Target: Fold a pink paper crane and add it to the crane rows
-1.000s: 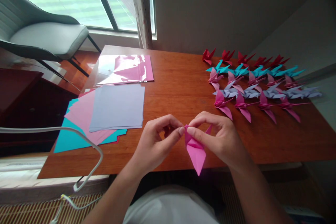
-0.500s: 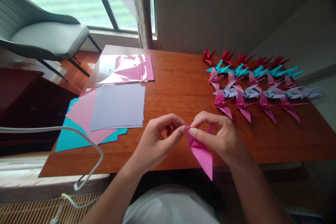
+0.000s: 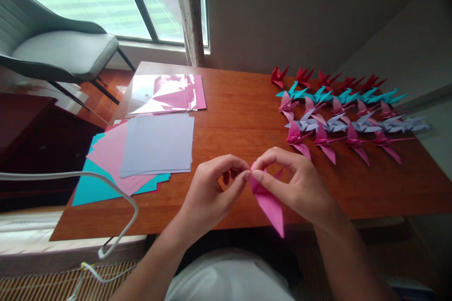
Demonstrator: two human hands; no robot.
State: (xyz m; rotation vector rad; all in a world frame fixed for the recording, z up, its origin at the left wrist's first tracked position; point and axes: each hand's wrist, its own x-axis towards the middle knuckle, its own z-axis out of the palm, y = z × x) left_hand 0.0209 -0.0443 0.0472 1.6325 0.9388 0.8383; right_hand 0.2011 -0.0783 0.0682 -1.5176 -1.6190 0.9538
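A bright pink paper crane [image 3: 270,207] is held above the front of the table, one pointed wing hanging down toward me. My right hand [image 3: 291,181] pinches its upper part between thumb and forefinger, hiding some of the folds. Thumb and forefinger of my left hand [image 3: 217,183] are closed on a small tip of the same crane, right beside the right fingertips. Finished cranes stand in rows at the right: red cranes [image 3: 278,76], turquoise cranes [image 3: 321,95], light pink cranes [image 3: 287,103], pale lilac cranes [image 3: 335,123] and bright pink cranes [image 3: 325,143].
Pale lilac sheets [image 3: 158,143] overlap light pink sheets [image 3: 109,150] and turquoise sheets [image 3: 92,188] on the wooden table [image 3: 233,117]. Behind them lies a clear-wrapped paper pack [image 3: 169,94]. A white cable [image 3: 120,188] loops past the left front edge; a grey chair [image 3: 67,49] stands by the window.
The crane's hanging wing has tilted and risen slightly, and the right fingers have shifted a little on the fold. Both hands keep their pinch. The whole view has moved slightly.
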